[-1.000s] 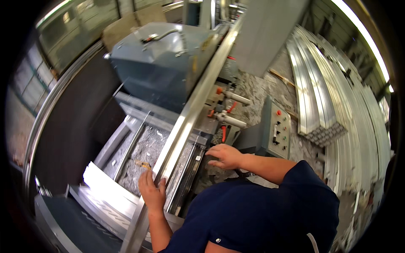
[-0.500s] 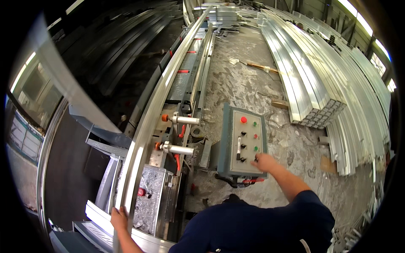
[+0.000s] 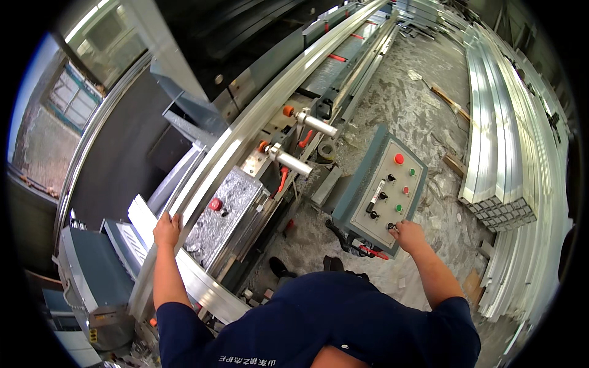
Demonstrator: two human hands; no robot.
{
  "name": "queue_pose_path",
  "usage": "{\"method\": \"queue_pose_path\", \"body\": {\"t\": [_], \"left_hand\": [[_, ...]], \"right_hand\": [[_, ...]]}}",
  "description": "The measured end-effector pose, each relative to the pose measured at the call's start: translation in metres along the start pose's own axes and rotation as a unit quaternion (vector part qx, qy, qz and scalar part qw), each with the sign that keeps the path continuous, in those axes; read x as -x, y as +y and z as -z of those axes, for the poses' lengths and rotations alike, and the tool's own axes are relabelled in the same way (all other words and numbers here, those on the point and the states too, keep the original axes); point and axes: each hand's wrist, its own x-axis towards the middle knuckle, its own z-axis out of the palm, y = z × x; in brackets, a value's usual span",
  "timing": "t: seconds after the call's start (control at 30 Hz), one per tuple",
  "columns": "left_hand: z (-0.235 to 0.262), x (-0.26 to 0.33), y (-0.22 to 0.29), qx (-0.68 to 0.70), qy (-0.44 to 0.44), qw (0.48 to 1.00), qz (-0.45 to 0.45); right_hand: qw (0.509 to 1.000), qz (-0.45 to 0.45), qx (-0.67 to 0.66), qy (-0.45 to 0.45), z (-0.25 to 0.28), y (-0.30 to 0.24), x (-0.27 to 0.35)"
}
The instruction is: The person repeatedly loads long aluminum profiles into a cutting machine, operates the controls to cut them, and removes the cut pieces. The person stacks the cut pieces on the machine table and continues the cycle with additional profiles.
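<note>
My left hand (image 3: 166, 230) is closed over the edge of a long silver metal profile (image 3: 248, 132), which runs from the lower left to the far end of the machine. My right hand (image 3: 408, 236) pinches a black rotary knob (image 3: 391, 226) at the lower right of a grey control panel (image 3: 366, 228). Its fingers partly cover the knob. Red and green buttons and several more black knobs sit on the panel, and a marker pen (image 3: 375, 196) lies on its face. Two clamp cylinders (image 3: 291, 161) with orange ends stand beside the profile.
Stacked metal profiles (image 3: 491, 165) fill the right side. A wooden-handled tool (image 3: 451, 102) lies on the dusty floor. Nearer me, a red button (image 3: 215, 204) sits on a chip-covered machine plate. A dark machine housing (image 3: 92, 264) stands at lower left.
The view has swung left and tilted down, so the machine and panel appear slanted and more of my body shows. Both hands keep to the same places, on the profile and the knob.
</note>
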Motion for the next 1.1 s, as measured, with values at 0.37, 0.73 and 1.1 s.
{"method": "queue_pose_path", "body": {"t": [0.37,0.73,1.1], "left_hand": [[0.001,-0.002,-0.003,0.013,0.005,1.0,-0.004],[0.004,-0.003,-0.003,0.003,-0.023,1.0,0.009],[0.021,-0.021,0.053,0.008,-0.005,0.999,-0.037]], "right_hand": [[0.99,-0.11,-0.082,-0.022,-0.011,-0.017,-0.018],[0.985,-0.135,-0.095,-0.046,-0.009,-0.024,-0.019],[0.979,-0.134,-0.148,-0.035,-0.021,-0.014,-0.02]]}}
